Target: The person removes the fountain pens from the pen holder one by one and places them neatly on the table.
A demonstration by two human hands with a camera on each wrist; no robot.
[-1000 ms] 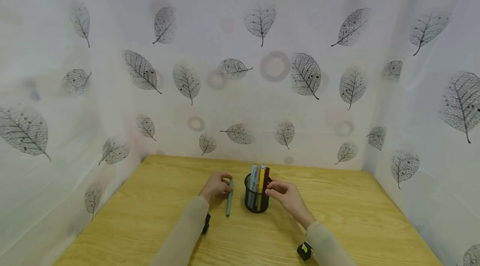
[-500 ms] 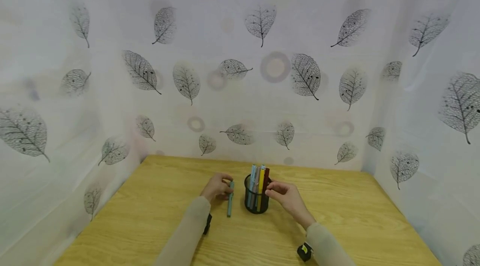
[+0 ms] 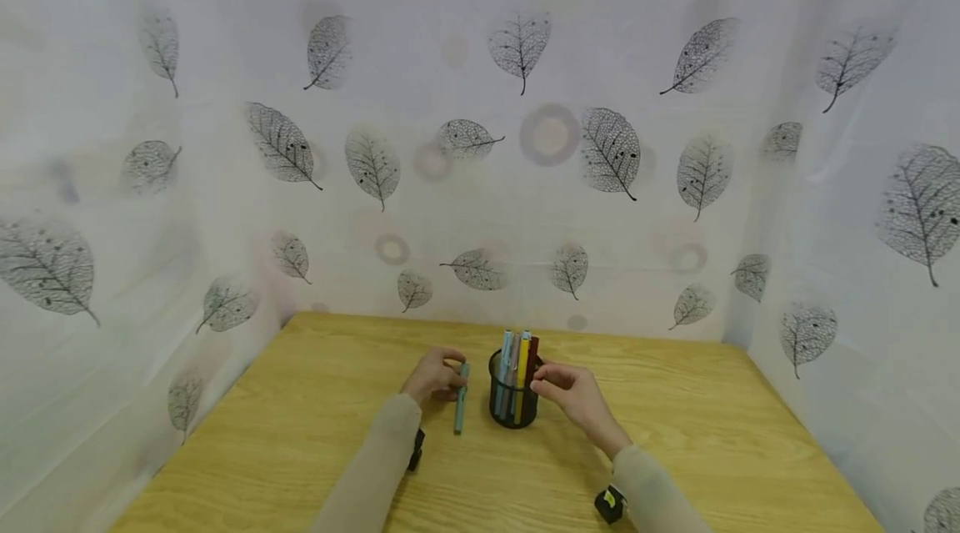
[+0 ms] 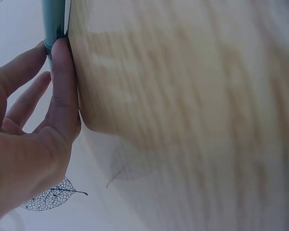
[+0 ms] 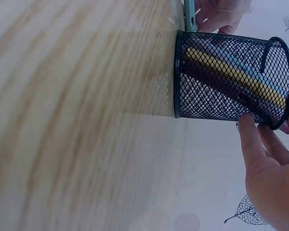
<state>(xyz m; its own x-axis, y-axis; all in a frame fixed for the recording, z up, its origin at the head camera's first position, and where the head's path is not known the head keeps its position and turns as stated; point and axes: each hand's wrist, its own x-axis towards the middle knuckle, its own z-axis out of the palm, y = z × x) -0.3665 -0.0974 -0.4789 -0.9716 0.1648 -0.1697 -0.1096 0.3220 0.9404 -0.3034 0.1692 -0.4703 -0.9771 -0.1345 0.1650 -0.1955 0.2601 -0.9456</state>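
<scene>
A teal pen (image 3: pixel 459 414) stands slanted beside the pen holder, and my left hand (image 3: pixel 433 374) pinches it between thumb and fingers. In the left wrist view the thumb and a fingertip meet on the pen (image 4: pixel 53 21); its upper part leaves the frame. The black mesh pen holder (image 3: pixel 513 415) stands upright on the table with several pens inside, among them a yellow pen (image 3: pixel 523 362), a dark red pen (image 3: pixel 532 358) and a light blue pen (image 3: pixel 505 354). My right hand (image 3: pixel 577 399) holds the holder's right side near the rim; some fingertips are hidden behind it.
The wood-grain table (image 3: pixel 300 433) reaches back to a pale leaf-print sheet (image 3: pixel 450 199) hung behind and on both sides. A black wrist device (image 3: pixel 609 504) sits at the right sleeve, another (image 3: pixel 416 450) at the left.
Over the last second the left hand and the teal pen have shifted very slightly right. The right hand and the pen holder stay where they were.
</scene>
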